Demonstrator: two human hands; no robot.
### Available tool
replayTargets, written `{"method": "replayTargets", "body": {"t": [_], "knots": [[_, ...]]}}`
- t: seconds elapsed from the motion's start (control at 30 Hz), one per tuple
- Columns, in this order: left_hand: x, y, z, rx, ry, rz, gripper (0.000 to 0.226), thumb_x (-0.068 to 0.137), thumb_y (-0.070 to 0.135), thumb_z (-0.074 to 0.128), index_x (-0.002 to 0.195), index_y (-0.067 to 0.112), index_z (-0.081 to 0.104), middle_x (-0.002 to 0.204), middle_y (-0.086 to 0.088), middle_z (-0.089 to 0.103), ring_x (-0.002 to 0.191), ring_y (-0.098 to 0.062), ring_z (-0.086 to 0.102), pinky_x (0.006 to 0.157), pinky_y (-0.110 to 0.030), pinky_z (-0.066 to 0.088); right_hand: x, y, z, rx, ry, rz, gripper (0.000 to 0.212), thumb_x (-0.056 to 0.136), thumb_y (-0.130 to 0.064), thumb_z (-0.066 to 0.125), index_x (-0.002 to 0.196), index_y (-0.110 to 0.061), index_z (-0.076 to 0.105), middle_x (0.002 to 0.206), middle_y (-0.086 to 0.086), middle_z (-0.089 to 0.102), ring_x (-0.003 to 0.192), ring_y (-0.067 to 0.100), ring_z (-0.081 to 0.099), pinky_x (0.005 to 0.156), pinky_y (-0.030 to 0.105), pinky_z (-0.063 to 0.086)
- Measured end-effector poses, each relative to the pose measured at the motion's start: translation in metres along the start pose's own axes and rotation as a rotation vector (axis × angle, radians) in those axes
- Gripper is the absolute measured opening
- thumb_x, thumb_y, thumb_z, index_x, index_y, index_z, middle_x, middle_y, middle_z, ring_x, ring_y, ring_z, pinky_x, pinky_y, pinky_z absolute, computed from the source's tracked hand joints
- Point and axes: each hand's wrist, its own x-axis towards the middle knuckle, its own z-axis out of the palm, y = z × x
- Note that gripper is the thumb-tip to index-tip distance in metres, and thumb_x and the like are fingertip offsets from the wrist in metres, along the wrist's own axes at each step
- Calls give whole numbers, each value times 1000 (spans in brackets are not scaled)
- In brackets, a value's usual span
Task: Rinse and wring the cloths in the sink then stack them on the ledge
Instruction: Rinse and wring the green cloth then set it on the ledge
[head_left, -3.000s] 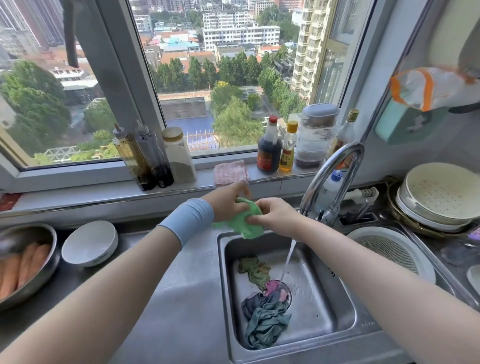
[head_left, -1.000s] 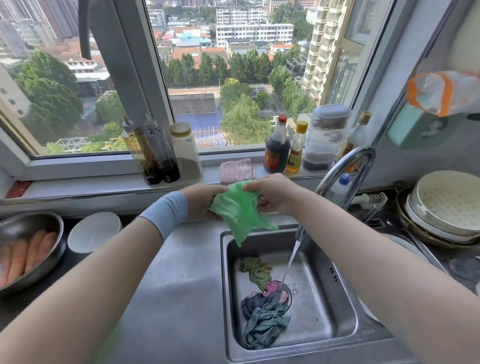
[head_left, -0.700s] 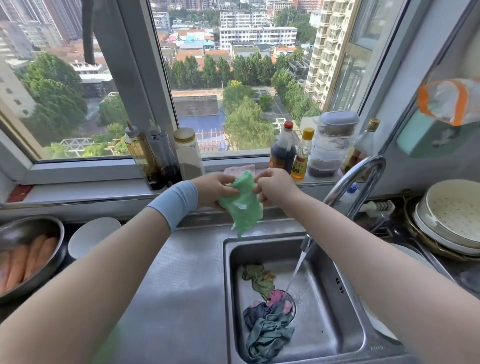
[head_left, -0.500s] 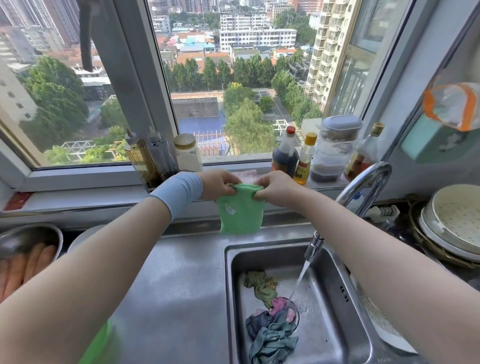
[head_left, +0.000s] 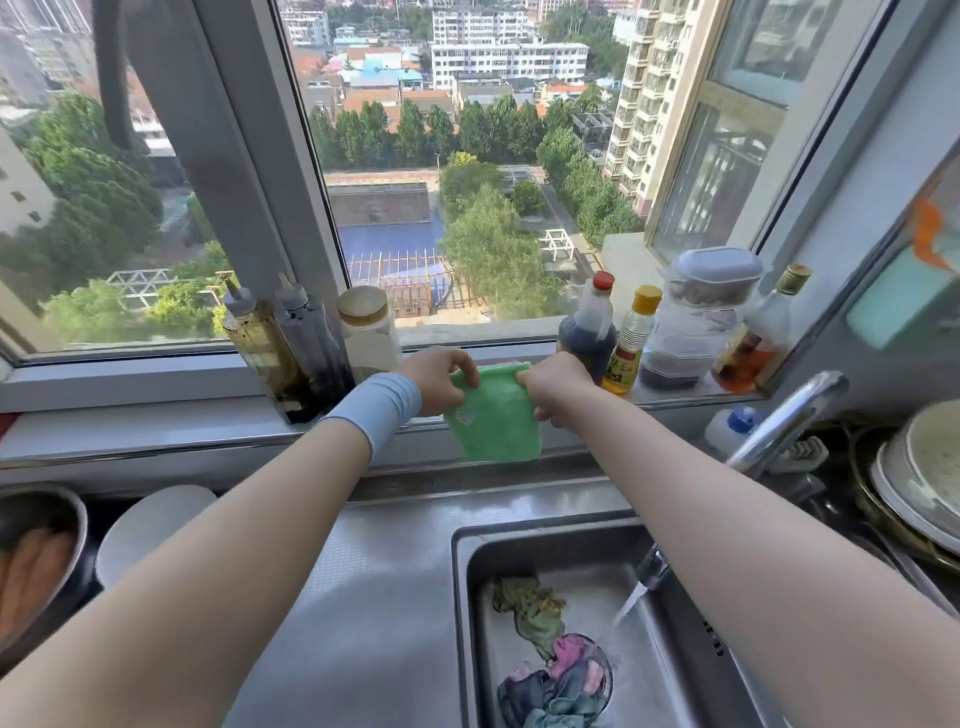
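Two hands hold one green cloth (head_left: 493, 426) by its top corners. The left hand (head_left: 439, 382), with a pale blue wristband (head_left: 379, 410) behind it, pinches the left corner between thumb and curled fingers. The right hand (head_left: 553, 387) does the same at the right corner, so each grip is closed tight on the fabric. The cloth is spread flat between them. Its upper edge is level with the window ledge (head_left: 156, 426) and the rest hangs down over the ledge's front face, above the steel counter (head_left: 363, 597). Whether the top edge rests on the ledge cannot be told.

Down in the sink (head_left: 462, 571) lie more cloths: a crumpled olive one (head_left: 530, 608) toward the back, and a tangled pink, grey and teal heap (head_left: 561, 680) over the drain. The faucet (head_left: 789, 415) arches in from the right, and its water stream (head_left: 626, 608) falls just beside the heap.

On the ledge, left of the hands, stand two oil bottles (head_left: 260, 348) and a capped jar (head_left: 369, 332). To the right are a dark sauce bottle (head_left: 587, 332), a yellow-capped bottle (head_left: 631, 343), a lidded plastic container (head_left: 696, 317) and an amber bottle (head_left: 753, 343). A metal bowl (head_left: 31, 561) and an upturned white bowl (head_left: 150, 525) sit on the counter at far left.
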Motion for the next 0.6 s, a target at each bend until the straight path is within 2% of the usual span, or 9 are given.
{"method": "replayTargets", "body": {"t": [0.1, 0.13, 0.2, 0.27, 0.4, 0.5, 0.6], "knots": [[34, -7, 5, 21, 116, -48, 37, 85, -5, 52, 99, 27, 67, 136, -5, 55, 101, -29, 65, 82, -42, 58, 33, -9, 6, 134, 66, 5, 21, 97, -16, 58, 110, 0, 62, 73, 8, 61, 59, 21, 63, 53, 31, 55], [45, -10, 8, 39, 162, -68, 42, 85, -7, 51, 106, 26, 67, 138, -5, 52, 106, -29, 62, 84, -40, 57, 43, -12, 8, 175, 87, 20, 19, 97, -13, 58, 111, -1, 60, 78, 10, 63, 66, 24, 68, 62, 35, 60], [64, -20, 19, 98, 241, -101, 52, 85, -10, 53, 123, 25, 62, 139, -4, 45, 119, -27, 51, 89, -35, 51, 62, -15, 15, 154, 113, 19, 34, 95, -8, 57, 128, -4, 51, 106, 15, 65, 90, 30, 70, 78, 42, 62], [75, -30, 36, 140, 264, -92, 53, 89, -8, 53, 130, 25, 57, 137, -3, 44, 126, -26, 45, 92, -36, 46, 73, -11, 23, -5, 85, -39, 53, 91, -5, 49, 143, -16, 43, 132, 12, 56, 108, 32, 62, 87, 41, 57], [86, -48, 77, 235, 128, 3, 40, 98, 21, 55, 137, 23, 51, 139, -4, 46, 133, -25, 40, 106, -38, 38, 84, 14, 51, -252, -50, -169, 56, 89, -10, 46, 142, -27, 52, 149, 6, 47, 130, 29, 51, 108, 39, 44], [92, -56, 93, 166, 124, -15, 52, 97, 40, 54, 145, 21, 44, 144, -6, 43, 136, -26, 35, 113, -38, 32, 94, 24, 69, -261, 75, -174, 48, 95, -20, 47, 143, -22, 49, 149, 9, 42, 136, 31, 40, 113, 41, 36], [96, -59, 92, 160, 123, -12, 63, 91, 56, 56, 145, 26, 42, 144, -3, 43, 135, -24, 36, 113, -40, 34, 100, 23, 71, -250, 217, -86, 46, 99, -21, 45, 143, -9, 40, 144, 17, 44, 134, 37, 40, 105, 42, 39]]}}
